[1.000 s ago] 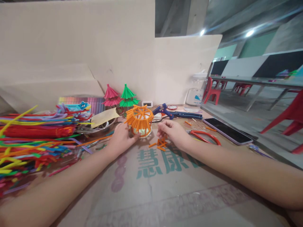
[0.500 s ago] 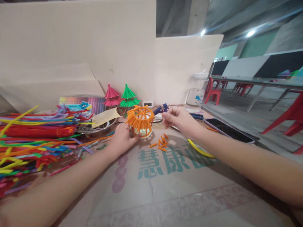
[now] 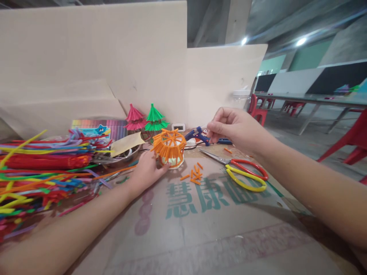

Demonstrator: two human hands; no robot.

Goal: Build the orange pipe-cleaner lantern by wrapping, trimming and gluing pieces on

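Observation:
My left hand (image 3: 146,170) grips the low left side of a small orange pipe-cleaner pavilion (image 3: 169,145). Its thumb lies at the pale base, and the other fingers are partly hidden behind. Part of the roof has a fringe of short orange pieces; bare spokes show on top. My right hand (image 3: 235,126) is raised to the right, thumb and fingers pinched together; whatever is between them is too small to make out. Below it lie scissors (image 3: 246,175) with red and yellow handles. Several cut orange pieces (image 3: 196,175) lie on the cardboard (image 3: 183,233) by the pavilion.
A blue glue gun (image 3: 197,133) lies behind the pavilion. Pink (image 3: 134,118) and green (image 3: 155,118) pavilions stand at the back. Colourful pipe cleaners (image 3: 43,164) fill the left, beside a metal bowl (image 3: 130,157) and marker set (image 3: 100,128). A clear jar (image 3: 241,97) stands behind my right hand.
My right hand has moved right and up, away from the pavilion. The scissors, mostly covered by that arm before, now show. My left hand stays on the pavilion.

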